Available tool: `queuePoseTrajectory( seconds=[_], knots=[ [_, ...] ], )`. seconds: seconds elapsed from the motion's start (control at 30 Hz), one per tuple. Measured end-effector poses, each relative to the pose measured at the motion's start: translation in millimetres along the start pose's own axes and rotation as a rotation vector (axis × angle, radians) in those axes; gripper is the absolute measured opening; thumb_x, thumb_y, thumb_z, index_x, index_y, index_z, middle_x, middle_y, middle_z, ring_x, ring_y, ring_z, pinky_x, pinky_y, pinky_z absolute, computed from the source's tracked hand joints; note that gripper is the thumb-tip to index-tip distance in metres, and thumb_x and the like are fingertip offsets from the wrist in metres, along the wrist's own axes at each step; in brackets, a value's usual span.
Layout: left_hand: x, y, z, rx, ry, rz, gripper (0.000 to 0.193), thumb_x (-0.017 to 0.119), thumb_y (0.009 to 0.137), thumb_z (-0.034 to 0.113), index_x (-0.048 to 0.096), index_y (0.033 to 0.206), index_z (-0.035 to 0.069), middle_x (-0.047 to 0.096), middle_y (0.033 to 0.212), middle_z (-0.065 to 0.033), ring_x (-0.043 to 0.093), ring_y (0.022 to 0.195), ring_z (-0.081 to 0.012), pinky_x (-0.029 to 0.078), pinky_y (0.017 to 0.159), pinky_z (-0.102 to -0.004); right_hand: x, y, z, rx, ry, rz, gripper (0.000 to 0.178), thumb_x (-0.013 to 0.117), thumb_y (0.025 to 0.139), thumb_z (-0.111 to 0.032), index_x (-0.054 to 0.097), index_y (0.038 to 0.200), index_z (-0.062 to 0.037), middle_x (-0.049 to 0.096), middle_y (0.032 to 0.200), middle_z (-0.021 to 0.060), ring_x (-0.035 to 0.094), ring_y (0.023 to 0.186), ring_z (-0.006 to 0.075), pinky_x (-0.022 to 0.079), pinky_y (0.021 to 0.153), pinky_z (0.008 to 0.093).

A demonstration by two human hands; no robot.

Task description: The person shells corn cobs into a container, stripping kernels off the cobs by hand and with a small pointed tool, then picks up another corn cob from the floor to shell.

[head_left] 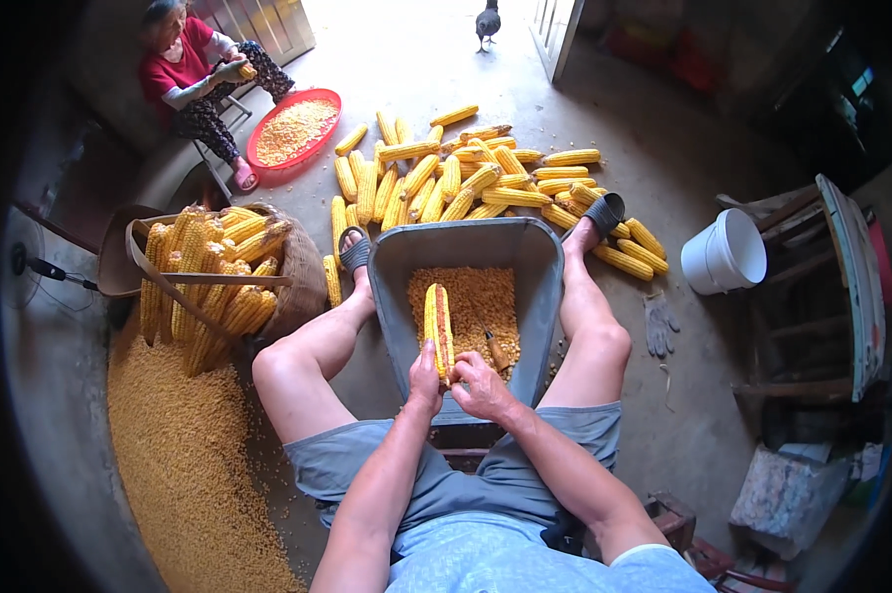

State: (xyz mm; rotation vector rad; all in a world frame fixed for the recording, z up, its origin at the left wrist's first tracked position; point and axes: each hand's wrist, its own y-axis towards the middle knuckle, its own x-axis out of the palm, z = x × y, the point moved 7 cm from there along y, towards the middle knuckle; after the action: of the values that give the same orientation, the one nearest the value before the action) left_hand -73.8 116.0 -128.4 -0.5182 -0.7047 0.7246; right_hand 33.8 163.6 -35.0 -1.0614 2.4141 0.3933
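Note:
My left hand [425, 380] is closed around the lower end of a corn cob [433, 321], which points away from me over a grey tub [387, 296] between my legs. A reddish strip without kernels runs along the cob's length. At the cob's near end, my right hand [483, 387] is closed with its fingers pressed against the kernels; whether it pinches anything is hidden. Loose corn kernels [476, 287] cover the tub's bottom. A wooden-handled tool [496, 350] with a thin metal shaft lies on them, just beyond my right hand.
Many corn cobs [416, 183] are heaped on the floor beyond the tub. A basket [303, 272] of cobs and a kernel pile [184, 455] lie left. A white bucket [723, 252] and grey glove [660, 324] are right. A person [194, 74] sits by a red tray [337, 99]; a bird [487, 22] stands ahead.

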Motion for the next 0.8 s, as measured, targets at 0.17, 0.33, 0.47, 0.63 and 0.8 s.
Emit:
queuePoseTrajectory(
  seconds=[0.17,0.33,0.47,0.63,0.8],
  knots=[
    [-5,3,12,-0.017,0.304,0.045,0.04,0.052,0.096,0.043,0.058,0.11,0.006,0.062,0.08,-0.003,0.06,0.062,-0.0134,0.05,0.052,-0.0292,3,-10,14,0.158,-0.013,0.059,0.022,0.059,0.077,-0.012,0.062,0.097,-0.002,0.058,0.101,0.0221,0.058,0.099,0.0384,0.048,0.09,0.0436],
    [7,-14,40,0.424,0.994,0.311,0.045,0.059,0.091,0.041,0.058,0.11,0.0,0.067,0.095,-0.0175,0.065,0.09,-0.0278,0.05,0.08,-0.041,7,-10,79,0.388,-0.159,0.048,0.023,0.059,0.08,-0.015,0.065,0.098,-0.0004,0.066,0.09,0.0211,0.064,0.09,0.0346,0.051,0.084,0.0408],
    [-21,13,35,0.123,0.449,0.119,0.038,0.051,0.097,0.036,0.056,0.111,0.001,0.064,0.083,-0.0085,0.064,0.068,-0.0181,0.051,0.057,-0.032,31,-5,65,0.439,-0.088,-0.2,0.027,0.056,0.082,-0.02,0.065,0.096,0.0009,0.067,0.094,0.0246,0.065,0.092,0.0372,0.05,0.085,0.044],
    [13,9,113,0.006,0.042,0.031,0.042,0.042,0.099,0.045,0.054,0.11,0.007,0.059,0.074,-0.0062,0.058,0.052,-0.0158,0.042,0.037,-0.0246,39,-15,65,0.45,-0.1,-0.322,0.027,0.055,0.082,-0.021,0.065,0.098,-0.0021,0.067,0.095,0.0227,0.064,0.093,0.0378,0.05,0.084,0.045],
    [-7,49,280,0.352,-0.218,-0.026,0.056,0.05,0.092,0.057,0.051,0.117,0.007,0.062,0.087,-0.0078,0.062,0.067,-0.0155,0.049,0.058,-0.0252,47,-7,59,0.391,-0.133,-0.35,0.026,0.053,0.084,-0.021,0.063,0.097,-0.0003,0.067,0.094,0.0233,0.064,0.092,0.038,0.05,0.083,0.045]
  ],
)
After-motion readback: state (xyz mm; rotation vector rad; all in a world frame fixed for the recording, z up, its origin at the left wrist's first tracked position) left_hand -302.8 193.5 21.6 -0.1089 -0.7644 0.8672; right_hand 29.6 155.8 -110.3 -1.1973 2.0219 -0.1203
